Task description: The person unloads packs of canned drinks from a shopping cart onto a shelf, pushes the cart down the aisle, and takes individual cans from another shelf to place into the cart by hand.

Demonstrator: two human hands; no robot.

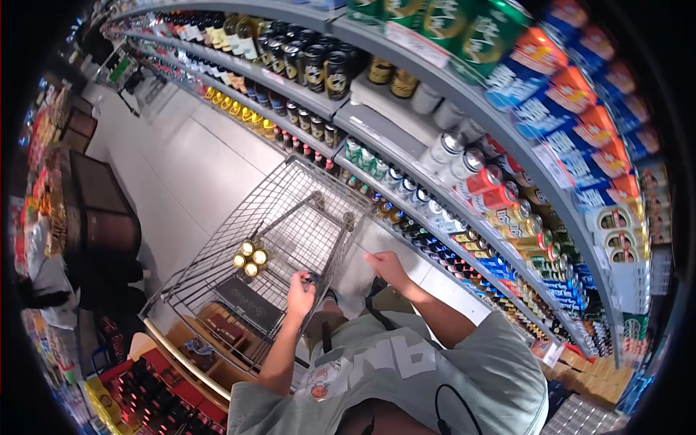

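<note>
My left hand (pixel 300 296) is beside the near side of a wire shopping cart (pixel 250 196), fingers closed on a small dark object (pixel 311 278) whose kind I cannot make out. My right hand (pixel 389 268) hangs between the cart and the drink shelves, thumb stretched out, with nothing visible in it; its other fingers are partly hidden. Inside the cart stands a small cluster of cans with gold tops (pixel 250 258). A dark panel (pixel 250 304) with faint lettering lies across the cart's other end.
Long shelves of canned and bottled drinks curve along the right, with green cans (pixel 493 32), black cans (pixel 336 75) and blue-orange packs (pixel 544 87). Dark display bins (pixel 105 203) line the left of the tiled aisle (pixel 196 138). Another cart (pixel 119 71) stands far off. Dark bottles (pixel 156 391) are at the lower left.
</note>
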